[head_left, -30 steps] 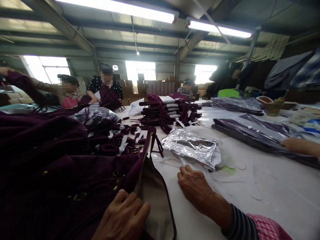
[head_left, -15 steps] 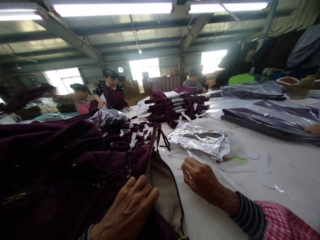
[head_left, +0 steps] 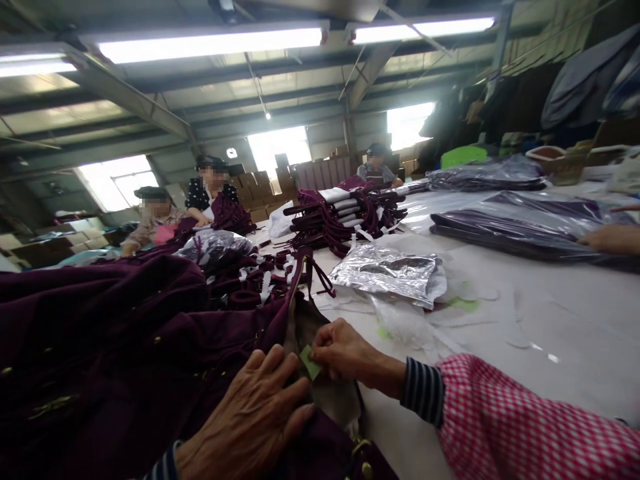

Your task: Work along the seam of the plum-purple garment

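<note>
We're right down over the purple bag (head_left: 125, 347), a dark suede-looking thing with small brass studs, heaped across the near left of the table. The left hand (head_left: 250, 420) lies flat on it with fingers spread wide, gripping nothing, and we'd judge it's pressing the flap down so the mouth stays open. Just to its right, the right hand (head_left: 345, 350) has thumb and fingers pinched narrow on a small green tag (head_left: 310, 363), held right at the bag's grey lining (head_left: 305, 320), where the zip edge gapes. Whether the tag is already touching the lining or only hanging over it, we can't quite tell from this angle; the two hands crowd the spot. The checked pink sleeve (head_left: 525, 427) crosses the near right.

Now the surface: a long white table (head_left: 550, 333), with a crinkled silver foil pouch (head_left: 390, 273) just beyond the hands, bits of clear film and paper scraps (head_left: 450, 300) around it. Further off sits a pile of purple straps (head_left: 345, 217), and on the far right, flat bags sealed in clear plastic (head_left: 510, 223), with another person's hand (head_left: 610, 239) resting on them. The room is a workshop, strip lights (head_left: 210, 45) on a beamed ceiling, bright windows, cartons stacked far back, and seated co-workers (head_left: 185, 203) on the far left side.
</note>
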Tool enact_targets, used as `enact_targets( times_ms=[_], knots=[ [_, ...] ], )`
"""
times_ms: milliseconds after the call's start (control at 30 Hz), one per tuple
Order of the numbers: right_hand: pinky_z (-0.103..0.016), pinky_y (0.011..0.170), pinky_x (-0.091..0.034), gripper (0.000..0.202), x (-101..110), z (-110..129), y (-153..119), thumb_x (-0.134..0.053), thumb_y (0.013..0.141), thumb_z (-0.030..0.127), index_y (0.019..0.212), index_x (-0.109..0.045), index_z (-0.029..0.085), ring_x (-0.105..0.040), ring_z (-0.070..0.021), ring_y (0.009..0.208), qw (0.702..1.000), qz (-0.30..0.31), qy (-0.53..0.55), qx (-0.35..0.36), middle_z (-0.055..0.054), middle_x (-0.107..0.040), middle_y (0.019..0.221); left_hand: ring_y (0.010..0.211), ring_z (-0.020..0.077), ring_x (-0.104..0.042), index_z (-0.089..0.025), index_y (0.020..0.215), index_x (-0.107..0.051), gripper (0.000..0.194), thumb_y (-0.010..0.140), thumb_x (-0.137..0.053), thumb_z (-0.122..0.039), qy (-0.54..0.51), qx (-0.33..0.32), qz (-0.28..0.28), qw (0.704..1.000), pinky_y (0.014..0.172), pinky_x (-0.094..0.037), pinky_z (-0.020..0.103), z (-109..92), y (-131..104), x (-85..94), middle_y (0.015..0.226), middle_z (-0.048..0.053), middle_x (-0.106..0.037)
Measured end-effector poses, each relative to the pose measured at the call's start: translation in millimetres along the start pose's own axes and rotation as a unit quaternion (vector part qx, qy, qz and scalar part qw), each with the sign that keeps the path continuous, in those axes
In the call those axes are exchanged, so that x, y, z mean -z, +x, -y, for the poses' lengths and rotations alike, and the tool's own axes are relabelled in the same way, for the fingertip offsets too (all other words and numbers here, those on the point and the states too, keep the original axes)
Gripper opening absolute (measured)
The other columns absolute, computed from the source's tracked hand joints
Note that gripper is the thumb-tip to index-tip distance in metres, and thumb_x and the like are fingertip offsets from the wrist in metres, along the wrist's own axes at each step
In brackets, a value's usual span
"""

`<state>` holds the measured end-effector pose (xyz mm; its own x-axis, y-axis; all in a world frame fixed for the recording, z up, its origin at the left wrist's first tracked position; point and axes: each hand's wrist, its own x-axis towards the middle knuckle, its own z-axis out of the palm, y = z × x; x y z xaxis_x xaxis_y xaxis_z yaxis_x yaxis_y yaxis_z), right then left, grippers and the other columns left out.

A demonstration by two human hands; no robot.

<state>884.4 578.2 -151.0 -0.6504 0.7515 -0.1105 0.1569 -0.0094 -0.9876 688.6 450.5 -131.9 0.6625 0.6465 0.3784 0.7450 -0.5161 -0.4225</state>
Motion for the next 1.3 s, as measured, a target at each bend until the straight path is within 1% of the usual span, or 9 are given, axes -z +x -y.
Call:
enact_targets(
  times_ms=[167, 300, 433, 533, 700, 867, 1100, 1200, 1300],
  knots=[
    [-0.019, 0.034, -0.025, 0.009, -6, -11, 16, -0.065, 0.066, 0.015, 0.058, -0.061, 0.014, -0.043, -0.0083, 0.040, 0.998, 0.001, -0.044, -0.043, 0.003, -0.053, 0.047, 0.124, 0.0241, -0.051, -0.032, 0.117, -0.065, 0.022, 0.099, -0.053, -0.031, -0.024, 0.004, -0.032, 0.999, 0.108, -0.044, 0.038, 1, 7, 9.7, 0.124, -0.001, -0.066],
    [-0.019, 0.034, -0.022, 0.011, -9, -14, 20, -0.063, 0.065, 0.015, 0.057, -0.057, 0.015, -0.039, -0.0071, 0.039, 0.998, -0.050, -0.012, -0.046, 0.004, -0.050, 0.045, 0.119, 0.0214, -0.054, -0.032, 0.122, -0.063, 0.026, 0.100, -0.049, -0.028, -0.034, -0.047, -0.022, 0.998, 0.103, -0.044, 0.032, 4, 12, 20.5, 0.122, -0.002, -0.068],
    [-0.020, 0.032, -0.024, 0.017, -12, -5, 18, -0.062, 0.068, 0.020, 0.052, -0.057, 0.016, -0.040, -0.0080, 0.035, 0.995, 0.000, -0.022, -0.097, 0.002, -0.052, 0.044, 0.117, 0.0209, -0.054, -0.031, 0.118, -0.063, 0.023, 0.098, -0.051, -0.026, -0.018, -0.011, -0.066, 0.998, 0.110, -0.039, 0.034, 4, 11, 16.4, 0.114, -0.003, -0.070],
    [-0.021, 0.030, -0.024, 0.022, -8, -2, 17, -0.060, 0.072, 0.027, 0.054, -0.060, 0.016, -0.040, -0.0091, 0.033, 0.988, 0.025, -0.069, -0.139, 0.001, -0.052, 0.045, 0.118, 0.0226, -0.055, -0.031, 0.118, -0.063, 0.024, 0.099, -0.050, -0.025, -0.037, -0.029, -0.050, 0.998, 0.108, -0.042, 0.036, 6, 10, 16.6, 0.113, -0.002, -0.070],
    [-0.020, 0.031, -0.027, 0.018, 2, -11, 18, -0.061, 0.072, 0.026, 0.057, -0.060, 0.016, -0.044, -0.0098, 0.037, 0.989, -0.005, -0.096, -0.115, 0.001, -0.055, 0.048, 0.119, 0.0232, -0.054, -0.032, 0.122, -0.061, 0.025, 0.100, -0.049, -0.025, -0.045, -0.039, -0.057, 0.997, 0.104, -0.044, 0.038, 5, 7, 20.4, 0.120, 0.000, -0.068],
    [-0.019, 0.031, -0.025, 0.018, -9, -4, 17, -0.059, 0.076, 0.018, 0.058, -0.058, 0.015, -0.041, -0.0081, 0.035, 0.989, -0.011, -0.084, -0.119, 0.003, -0.052, 0.045, 0.117, 0.0243, -0.052, -0.026, 0.107, -0.064, 0.020, 0.103, -0.044, -0.025, -0.033, -0.009, -0.054, 0.998, 0.100, -0.040, 0.038, -2, 13, 24.3, 0.103, -0.001, -0.072],
    [-0.018, 0.033, -0.034, 0.018, -11, 4, 24, -0.049, 0.078, 0.008, 0.064, -0.060, 0.014, -0.046, -0.0087, 0.036, 0.985, 0.086, -0.069, -0.132, 0.000, -0.061, 0.053, 0.105, 0.0217, -0.056, -0.026, 0.099, -0.063, 0.030, 0.106, -0.034, -0.024, -0.051, 0.000, -0.059, 0.997, 0.092, -0.040, 0.037, 1, 23, 42.5, 0.087, -0.003, -0.072],
    [-0.018, 0.034, -0.032, 0.016, -4, -2, 31, -0.053, 0.074, 0.010, 0.060, -0.060, 0.013, -0.046, -0.0091, 0.038, 0.979, 0.157, -0.104, -0.079, -0.001, -0.062, 0.053, 0.107, 0.0211, -0.055, -0.026, 0.095, -0.062, 0.030, 0.106, -0.034, -0.027, -0.064, 0.004, -0.056, 0.996, 0.092, -0.039, 0.036, 1, 22, 42.9, 0.086, -0.003, -0.071],
    [-0.019, 0.040, -0.030, 0.016, -8, -7, 37, -0.057, 0.073, 0.013, 0.057, -0.058, 0.013, -0.048, -0.0093, 0.044, 0.971, 0.124, -0.200, 0.036, 0.001, -0.057, 0.051, 0.108, 0.0209, -0.055, -0.026, 0.087, -0.060, 0.030, 0.105, -0.036, -0.029, -0.095, 0.010, -0.030, 0.995, 0.094, -0.040, 0.035, -1, 20, 41.0, 0.082, -0.002, -0.070]
  ],
)
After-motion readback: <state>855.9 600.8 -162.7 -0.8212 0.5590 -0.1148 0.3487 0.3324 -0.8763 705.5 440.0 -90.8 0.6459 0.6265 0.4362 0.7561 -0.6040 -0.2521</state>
